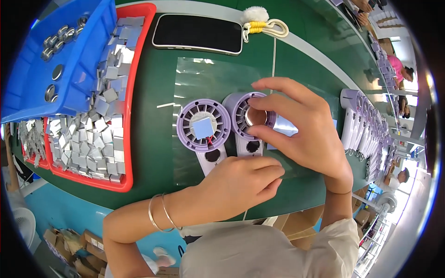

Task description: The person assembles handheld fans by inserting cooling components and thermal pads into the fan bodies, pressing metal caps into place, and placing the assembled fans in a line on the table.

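Two purple handheld fans lie side by side on the green worktop. The left fan (187,116) has a pale blue square pad (203,128) on its hub, with red wires beside it. Over the right fan (237,105), the thumb and fingers of my right hand (301,121) pinch a round silver metal cap (256,116) at the hub. My left hand (243,183), two bangles on its wrist, is closed above the fan handles. Its curled fingers hide whatever they may hold.
To the left, a red tray (131,139) holds many silver square pieces. A blue bin (99,65) with round metal caps overlaps it. A phone (197,32) and a corded white pompom (256,15) lie at the back. Rows of purple fans (359,120) stand right.
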`<state>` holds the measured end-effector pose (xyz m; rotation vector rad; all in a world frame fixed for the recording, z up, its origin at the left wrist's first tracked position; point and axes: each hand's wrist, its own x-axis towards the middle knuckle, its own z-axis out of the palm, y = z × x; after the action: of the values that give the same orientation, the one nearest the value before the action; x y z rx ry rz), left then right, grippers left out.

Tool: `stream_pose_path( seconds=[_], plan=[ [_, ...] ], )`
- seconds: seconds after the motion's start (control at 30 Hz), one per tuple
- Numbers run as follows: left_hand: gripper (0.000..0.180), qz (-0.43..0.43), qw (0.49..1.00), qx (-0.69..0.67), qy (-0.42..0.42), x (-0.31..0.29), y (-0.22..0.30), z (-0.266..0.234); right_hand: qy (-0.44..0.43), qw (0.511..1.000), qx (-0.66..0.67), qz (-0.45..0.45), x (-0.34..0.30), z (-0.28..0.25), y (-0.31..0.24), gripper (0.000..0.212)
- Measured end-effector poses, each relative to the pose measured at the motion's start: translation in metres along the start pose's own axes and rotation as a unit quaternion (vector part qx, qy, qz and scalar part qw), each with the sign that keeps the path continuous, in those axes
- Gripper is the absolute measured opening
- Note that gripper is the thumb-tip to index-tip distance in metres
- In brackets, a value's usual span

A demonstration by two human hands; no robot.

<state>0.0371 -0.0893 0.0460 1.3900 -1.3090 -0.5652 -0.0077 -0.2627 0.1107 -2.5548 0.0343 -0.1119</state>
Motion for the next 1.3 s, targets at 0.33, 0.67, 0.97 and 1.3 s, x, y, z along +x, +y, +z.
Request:
stream_pose_path(
  seconds=[0.33,0.67,0.97,1.3],
  plan=[
    [0.018,-0.003,0.999,0.040,-0.001,-0.002,-0.003,-0.001,0.012,0.999,0.039,-0.020,0.006,0.006,0.002,0.029],
    [0.017,-0.014,0.999,0.047,-0.017,-0.002,0.001,-0.003,0.012,0.998,0.068,-0.011,0.004,0.007,0.004,0.029],
    [0.008,-0.147,0.952,-0.264,0.048,0.002,0.010,-0.002,0.188,0.974,0.088,-0.094,-0.020,0.000,0.018,0.040],
    [0.006,-0.182,0.772,-0.580,0.185,-0.039,0.043,0.005,0.254,0.916,-0.220,-0.218,-0.064,0.038,-0.049,0.036]
  ],
)
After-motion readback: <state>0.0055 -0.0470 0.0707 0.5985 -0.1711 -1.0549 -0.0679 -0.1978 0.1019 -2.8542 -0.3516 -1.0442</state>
